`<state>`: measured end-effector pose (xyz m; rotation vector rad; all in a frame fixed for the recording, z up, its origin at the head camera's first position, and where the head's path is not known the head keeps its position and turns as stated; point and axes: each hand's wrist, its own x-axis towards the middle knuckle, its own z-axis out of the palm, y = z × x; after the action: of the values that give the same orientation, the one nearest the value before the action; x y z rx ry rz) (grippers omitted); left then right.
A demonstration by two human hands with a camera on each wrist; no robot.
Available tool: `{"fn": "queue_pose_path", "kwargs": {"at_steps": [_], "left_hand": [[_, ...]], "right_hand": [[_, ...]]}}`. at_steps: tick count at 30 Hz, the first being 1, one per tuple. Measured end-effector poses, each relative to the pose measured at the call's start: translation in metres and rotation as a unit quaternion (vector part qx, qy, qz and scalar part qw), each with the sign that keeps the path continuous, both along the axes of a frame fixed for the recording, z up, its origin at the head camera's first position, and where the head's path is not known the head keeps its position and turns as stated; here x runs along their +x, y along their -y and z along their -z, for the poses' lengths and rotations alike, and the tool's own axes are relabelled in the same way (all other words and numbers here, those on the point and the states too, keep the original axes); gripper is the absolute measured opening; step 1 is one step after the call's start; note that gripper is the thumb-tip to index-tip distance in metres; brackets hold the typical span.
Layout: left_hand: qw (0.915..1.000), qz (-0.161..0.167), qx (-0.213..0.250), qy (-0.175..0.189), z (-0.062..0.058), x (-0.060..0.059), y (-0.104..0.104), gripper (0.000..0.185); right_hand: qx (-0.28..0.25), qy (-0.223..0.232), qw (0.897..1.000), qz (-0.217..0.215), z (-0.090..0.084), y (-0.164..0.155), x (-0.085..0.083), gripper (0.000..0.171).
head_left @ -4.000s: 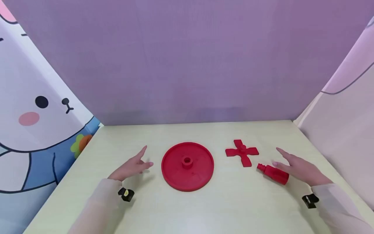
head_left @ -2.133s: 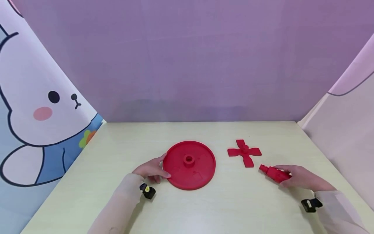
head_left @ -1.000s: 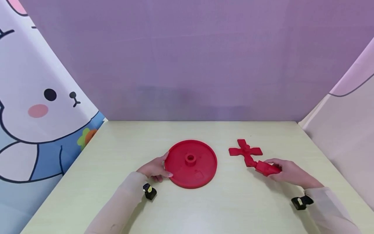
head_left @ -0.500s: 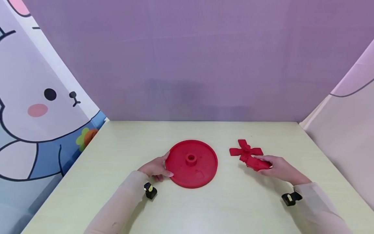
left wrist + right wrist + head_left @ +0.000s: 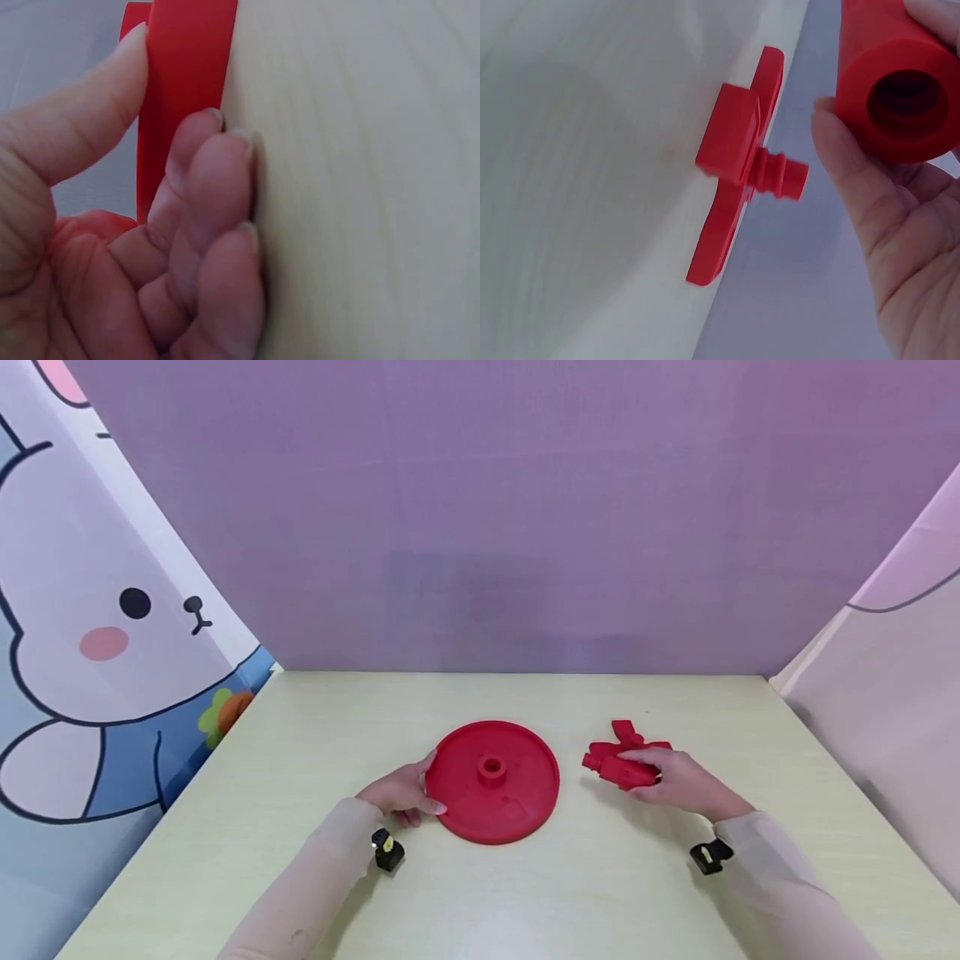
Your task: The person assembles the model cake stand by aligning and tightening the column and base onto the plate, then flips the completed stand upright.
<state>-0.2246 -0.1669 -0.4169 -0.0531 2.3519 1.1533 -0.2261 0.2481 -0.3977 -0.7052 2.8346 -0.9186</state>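
A round red disc (image 5: 465,814) with a raised rim and a hollow central hub lies on the table. My left hand (image 5: 400,790) holds its left edge, thumb on the rim; in the left wrist view the curled fingertips press at the disc's side (image 5: 184,67). My right hand (image 5: 681,787) grips a red bottle-shaped piece (image 5: 624,771) with a narrow ridged neck pointing left. Its open hollow end (image 5: 851,101) faces the right wrist camera. Behind it, partly covered in the head view, lies a red four-armed cross piece (image 5: 624,732) with a ridged peg standing at its centre.
Both hands work over a pale wood-grain table (image 5: 480,902). A purple cloth wall (image 5: 480,527) rises along its far edge. Printed cartoon cloth (image 5: 60,585) hangs on the left, and a pale cloth (image 5: 885,710) closes off the right side.
My left hand has come in from the left and taken the disc's edge. My right hand has gripped the bottle-shaped piece and carried it left, in front of the cross piece.
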Motion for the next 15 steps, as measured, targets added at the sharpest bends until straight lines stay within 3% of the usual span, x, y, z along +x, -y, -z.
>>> {"fn": "queue_pose_path", "kwargs": {"at_steps": [8, 15], "left_hand": [[1.0, 0.003, 0.001, 0.002, -0.001, 0.001, 0.0, 0.101], [1.0, 0.005, 0.007, 0.002, -0.003, 0.002, -0.002, 0.101]], "right_hand": [[0.02, -0.047, 0.998, -0.037, -0.001, 0.021, -0.008, 0.048], [0.032, -0.056, 0.997, -0.043, -0.005, 0.034, -0.011, 0.048]]}}
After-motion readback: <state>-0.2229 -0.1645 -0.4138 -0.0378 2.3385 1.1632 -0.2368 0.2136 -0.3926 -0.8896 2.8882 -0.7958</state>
